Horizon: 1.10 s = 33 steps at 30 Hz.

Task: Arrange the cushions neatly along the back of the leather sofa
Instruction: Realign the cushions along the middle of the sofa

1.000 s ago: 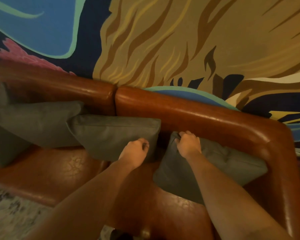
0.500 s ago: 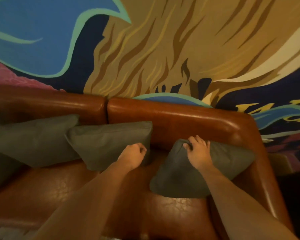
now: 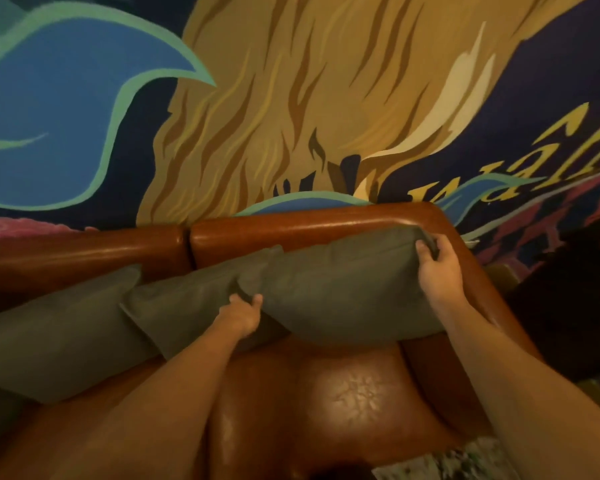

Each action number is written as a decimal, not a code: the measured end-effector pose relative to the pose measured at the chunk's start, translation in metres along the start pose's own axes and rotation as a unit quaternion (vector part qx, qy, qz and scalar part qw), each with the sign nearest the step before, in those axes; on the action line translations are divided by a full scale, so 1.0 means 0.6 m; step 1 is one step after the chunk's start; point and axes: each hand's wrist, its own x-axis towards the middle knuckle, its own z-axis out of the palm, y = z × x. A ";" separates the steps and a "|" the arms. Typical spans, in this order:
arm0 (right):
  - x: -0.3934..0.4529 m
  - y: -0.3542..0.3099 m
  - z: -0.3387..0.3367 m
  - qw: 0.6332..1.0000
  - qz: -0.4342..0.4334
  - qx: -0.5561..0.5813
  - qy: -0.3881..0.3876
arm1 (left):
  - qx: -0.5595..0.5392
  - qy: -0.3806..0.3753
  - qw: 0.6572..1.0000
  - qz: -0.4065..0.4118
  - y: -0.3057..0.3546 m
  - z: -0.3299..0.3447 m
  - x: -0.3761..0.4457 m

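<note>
**Both hands on the end cushion, right corner of the sofa**

Brown leather sofa (image 3: pixel 343 386) fills the lower half of the frame; its rounded backrest runs across mid-frame and bends at the right into the armrest. Seat leather is cracked and shiny at lower centre.

Three grey-green fabric cushions in a row along the backrest:
- Right-end cushion (image 3: pixel 343 289), centre-right of frame, leaning against the backrest, top edge reaching almost to the backrest's crest. Its left edge overlaps the next cushion.
- Middle cushion (image 3: pixel 187 306), centre-left, tilted, lower than the first, partly tucked behind it.
- Left cushion (image 3: pixel 59 337), left edge of frame, propped at a slant against the backrest, touching the middle one.

Right hand (image 3: pixel 440 268), upper right of the cushion row: fingers curled over the top right corner of the right-end cushion, gripping the fabric beside the armrest.

Left hand (image 3: pixel 241 315), centre of frame: fingers and thumb pinching the lower left edge of the same cushion, where it meets the middle cushion. Bare forearms enter from the bottom of the frame.

Painted wall mural (image 3: pixel 291 98) behind the sofa, upper half of frame: blue and teal shapes at upper left, tan streaks at centre, yellow lettering at right. A patch of patterned rug (image 3: pixel 440 462) at the bottom right.
</note>
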 end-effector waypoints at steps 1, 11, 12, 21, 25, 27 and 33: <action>-0.011 -0.005 -0.001 1.000 0.007 0.012 0.017 | -0.056 0.025 0.998 -0.011 -0.005 -0.010 0.001; -0.064 0.006 -0.010 0.979 0.070 0.167 0.089 | -0.453 0.124 0.872 0.138 0.025 -0.079 0.015; -0.066 0.017 -0.016 0.978 0.080 0.163 0.100 | -0.432 0.135 0.880 0.146 0.029 -0.077 0.017; -0.061 0.119 -0.060 0.977 0.155 0.074 0.125 | -0.245 0.132 0.953 0.119 0.094 -0.023 0.056; -0.029 0.148 -0.058 0.974 0.187 0.044 0.121 | -0.221 0.125 0.964 0.084 0.105 0.002 0.087; 0.004 0.172 -0.061 0.970 0.208 0.015 0.122 | -0.222 0.111 0.966 0.072 0.121 0.024 0.109; 0.087 0.235 -0.056 0.960 0.263 0.024 0.097 | -0.242 0.086 0.965 0.051 0.166 0.063 0.163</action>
